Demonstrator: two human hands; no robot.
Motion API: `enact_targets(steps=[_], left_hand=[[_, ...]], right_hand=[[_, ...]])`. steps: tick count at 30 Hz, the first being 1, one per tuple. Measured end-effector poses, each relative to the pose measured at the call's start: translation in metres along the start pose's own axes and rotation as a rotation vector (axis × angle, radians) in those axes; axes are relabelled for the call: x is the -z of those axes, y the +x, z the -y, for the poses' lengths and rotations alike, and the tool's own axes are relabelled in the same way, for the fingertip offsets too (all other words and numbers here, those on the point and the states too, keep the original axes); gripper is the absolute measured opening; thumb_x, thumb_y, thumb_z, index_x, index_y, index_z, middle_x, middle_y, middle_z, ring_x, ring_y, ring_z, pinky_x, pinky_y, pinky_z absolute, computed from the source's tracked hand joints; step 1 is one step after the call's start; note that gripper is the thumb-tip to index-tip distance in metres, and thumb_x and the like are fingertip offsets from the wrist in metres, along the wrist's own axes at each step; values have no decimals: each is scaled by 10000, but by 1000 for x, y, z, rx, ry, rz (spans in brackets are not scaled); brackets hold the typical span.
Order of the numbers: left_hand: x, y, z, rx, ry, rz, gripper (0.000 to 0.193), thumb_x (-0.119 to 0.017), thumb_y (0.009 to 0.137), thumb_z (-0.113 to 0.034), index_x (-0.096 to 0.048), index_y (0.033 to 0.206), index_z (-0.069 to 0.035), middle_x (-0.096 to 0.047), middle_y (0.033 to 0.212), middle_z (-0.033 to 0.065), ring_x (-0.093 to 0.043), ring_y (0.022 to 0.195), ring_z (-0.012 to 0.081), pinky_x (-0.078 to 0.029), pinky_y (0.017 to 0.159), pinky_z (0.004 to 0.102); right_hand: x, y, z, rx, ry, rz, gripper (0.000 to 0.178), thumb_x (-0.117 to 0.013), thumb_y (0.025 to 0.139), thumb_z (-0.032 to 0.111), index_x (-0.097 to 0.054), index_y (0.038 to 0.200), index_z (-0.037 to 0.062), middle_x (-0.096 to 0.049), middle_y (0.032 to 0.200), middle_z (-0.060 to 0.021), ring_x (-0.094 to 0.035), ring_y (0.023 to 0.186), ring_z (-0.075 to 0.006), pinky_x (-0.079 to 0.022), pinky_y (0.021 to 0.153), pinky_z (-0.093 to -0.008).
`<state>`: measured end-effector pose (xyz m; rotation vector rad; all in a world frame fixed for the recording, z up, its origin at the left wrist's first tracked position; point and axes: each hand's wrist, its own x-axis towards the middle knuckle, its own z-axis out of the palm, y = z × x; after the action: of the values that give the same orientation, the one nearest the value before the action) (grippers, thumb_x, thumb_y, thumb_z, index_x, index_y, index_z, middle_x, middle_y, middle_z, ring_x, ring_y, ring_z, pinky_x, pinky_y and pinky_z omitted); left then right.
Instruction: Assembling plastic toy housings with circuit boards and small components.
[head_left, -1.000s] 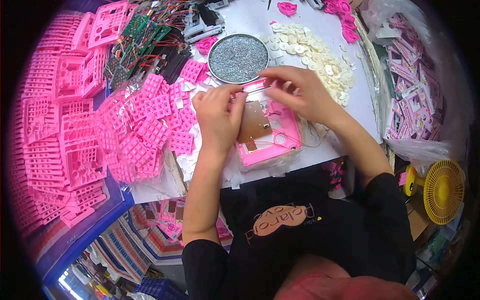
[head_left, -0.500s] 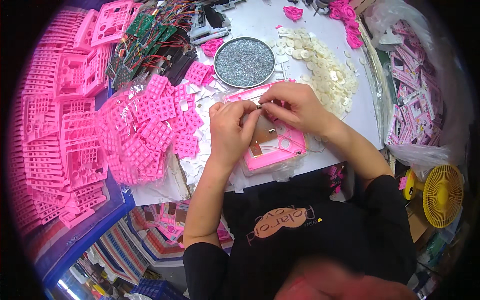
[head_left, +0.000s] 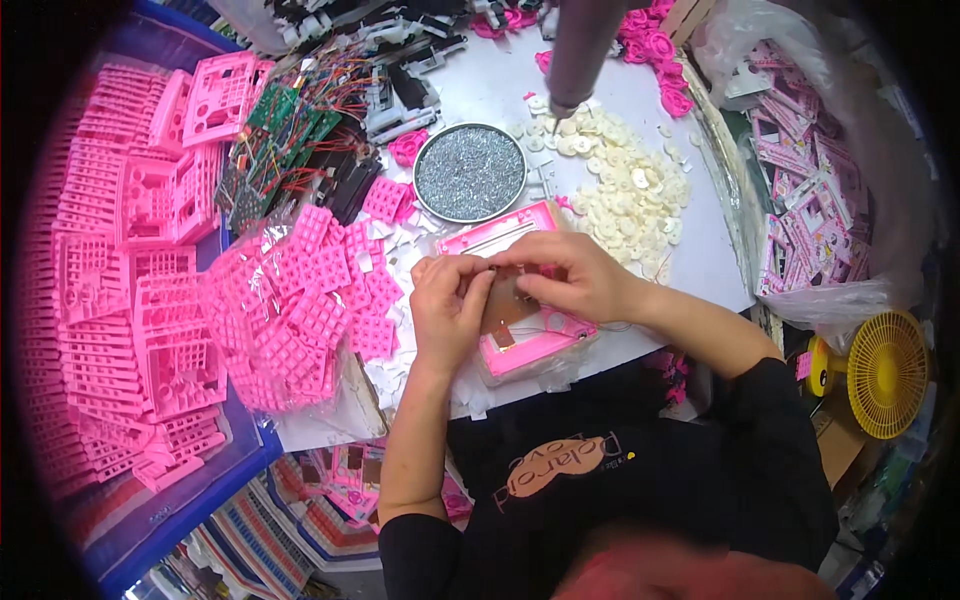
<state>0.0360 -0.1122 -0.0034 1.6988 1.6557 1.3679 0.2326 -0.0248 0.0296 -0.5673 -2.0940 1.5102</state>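
A pink plastic housing (head_left: 512,360) lies on the white table in front of me, with a brown circuit board (head_left: 500,314) at it and thin wires beside the board. My left hand (head_left: 443,308) is closed, thumb and forefinger pinched at the board's far edge. From the other side my right hand (head_left: 580,280) meets it, forefinger and thumb bent at the same edge. A small dark bit shows between the fingertips, too little of it to name. The fingers cover the board's far part.
Small silver screws (head_left: 468,172) fill a round tin beyond the housing. White plastic discs (head_left: 640,190) are heaped right of it, below a hanging dark screwdriver-like tool (head_left: 582,55). Leftward lie pink keypads (head_left: 315,265), wired green boards (head_left: 290,115) and stacked pink housings (head_left: 185,280). A yellow fan (head_left: 887,372) stands right.
The whole view has shifted, and the hanging tool has come into it at the top. My hands stay at the board's far edge; the right thumb has moved slightly away from the left fingertips.
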Motion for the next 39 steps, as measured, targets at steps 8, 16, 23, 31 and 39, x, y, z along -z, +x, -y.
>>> enact_targets(steps=[8,16,23,31,39], left_hand=[[4,0,-2,-249,112,9,136,-775,798,-55,-681,890,-89,-701,841,31,-621,722,210,-370,792,363],[8,-3,-17,-85,119,-29,105,-736,823,-5,-710,912,-56,-678,798,24,-558,664,145,-374,818,311],[4,-12,-15,-59,185,-45,123,-764,810,-62,-720,918,-101,-712,835,29,-619,731,194,-356,791,348],[8,-17,-7,-4,136,-109,84,-741,832,-66,-710,908,-85,-702,832,30,-604,734,192,-356,807,351],[13,-4,0,-40,36,-13,85,-744,829,-77,-705,904,-84,-698,835,25,-599,752,192,-361,833,356]], right_hand=[[1,11,-9,199,-568,33,342,-655,852,85,-691,1192,99,-657,1049,-133,-648,967,-324,-539,839,-439],[215,90,-105,-50,-1197,-569,318,-686,858,220,-663,1115,35,-651,1077,-185,-598,1058,-377,-483,936,-469],[256,132,-161,-251,-1454,-592,384,-692,797,148,-616,1159,44,-647,1084,-215,-659,950,-415,-548,801,-530],[150,5,-20,-178,-322,-401,253,-701,952,189,-734,1095,-17,-736,873,-25,-664,829,-86,-539,765,-256],[8,5,14,182,-850,-99,304,-727,859,165,-700,1137,43,-702,1089,-115,-618,1036,-310,-515,873,-379]])
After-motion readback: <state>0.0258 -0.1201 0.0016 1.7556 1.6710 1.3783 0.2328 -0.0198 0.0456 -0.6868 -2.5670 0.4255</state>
